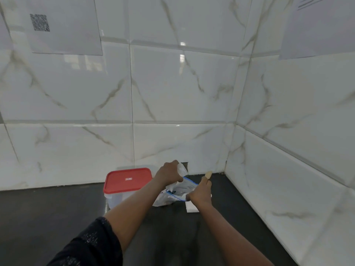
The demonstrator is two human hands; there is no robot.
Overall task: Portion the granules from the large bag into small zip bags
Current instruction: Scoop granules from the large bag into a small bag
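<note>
Left hand (169,172) curled tight round bunched white plastic, probably the neck of the large bag (182,169), held just above the zip bag (183,189). Right hand (200,193) fisted round a pale wooden spoon (208,174), handle end poking up; seems to pinch the near blue-zip rim as well, can't tell for sure. Zip bag at the back of the dark counter (57,217), mouth open between both hands, just right of the red-lid container (127,181). No granules visible, fill level unknown. Risks, as a judgement only: mouth sagging shut mid-pour for lack of a second hold on the rim, then spill onto the counter; weak control with spoon and rim sharing one fist, easy slip; soft bag with no prop, prone to flopping sideways once loaded; failed seal from granules caught in the zip track; nudged container from the left forearm passing right beside it. Count: two hands, one open zip bag, one large bag, one spoon, one lidded container, one flat white piece (192,208) on the counter below the right wrist (maybe spare bags, too blurred to say), two paper sheets (63,25) on the tiled wall (172,93)
</note>
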